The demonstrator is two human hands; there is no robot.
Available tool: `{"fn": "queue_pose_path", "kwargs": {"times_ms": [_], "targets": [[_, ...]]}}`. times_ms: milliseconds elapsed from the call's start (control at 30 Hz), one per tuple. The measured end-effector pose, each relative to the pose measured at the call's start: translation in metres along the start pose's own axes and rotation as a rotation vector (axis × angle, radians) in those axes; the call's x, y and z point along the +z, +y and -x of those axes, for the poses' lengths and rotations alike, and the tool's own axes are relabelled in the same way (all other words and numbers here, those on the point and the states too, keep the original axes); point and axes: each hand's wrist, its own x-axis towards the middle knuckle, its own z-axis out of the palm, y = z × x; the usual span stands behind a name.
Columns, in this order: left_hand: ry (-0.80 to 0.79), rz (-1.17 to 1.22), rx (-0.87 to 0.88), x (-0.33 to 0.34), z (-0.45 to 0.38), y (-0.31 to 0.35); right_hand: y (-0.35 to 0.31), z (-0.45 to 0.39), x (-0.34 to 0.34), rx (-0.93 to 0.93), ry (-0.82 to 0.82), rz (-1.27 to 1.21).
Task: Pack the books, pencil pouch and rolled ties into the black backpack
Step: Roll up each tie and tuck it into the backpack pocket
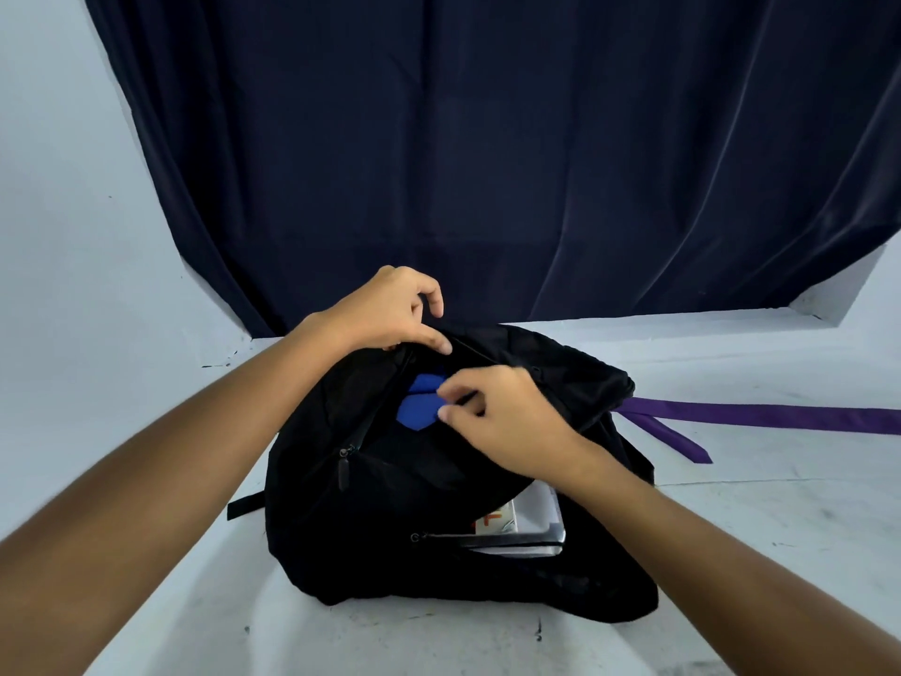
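The black fabric backpack (439,505) lies on the white worktop (731,529). The left hand (390,309) pinches its upper opening edge, while the right hand (507,422) pinches a blue cloth tie (417,402) inside. White books (531,519) show in a lower compartment; a purple tie (760,416) lies beside the backpack.

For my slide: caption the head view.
Left hand holds the backpack open while the right hand tucks in a blue tie.
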Motion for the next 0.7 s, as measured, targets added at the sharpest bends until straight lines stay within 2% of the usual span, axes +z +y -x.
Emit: {"fn": "queue_pose_path", "kwargs": {"times_ms": [100, 233, 367, 467, 600, 700], "targets": [[-0.053, 0.01, 0.011, 0.005, -0.002, 0.01, 0.006, -0.003, -0.033, -0.029, 0.198, -0.112], [-0.044, 0.12, 0.076, 0.026, -0.016, 0.037, 0.045, -0.011, -0.084, 0.05, 0.497, -0.26], [-0.021, 0.137, 0.121, 0.067, -0.045, 0.073, 0.122, -0.004, -0.127, 0.241, 0.602, -0.278], [-0.102, 0.117, 0.151, 0.104, -0.073, 0.1, 0.2, 0.012, -0.141, 0.404, 0.503, -0.185], [-0.22, 0.05, 0.118, 0.153, -0.116, 0.13, 0.298, 0.033, -0.144, 0.564, 0.148, 0.007], [-0.307, -0.035, 0.045, 0.184, -0.145, 0.142, 0.338, 0.032, -0.137, 0.694, -0.113, 0.157]]}}
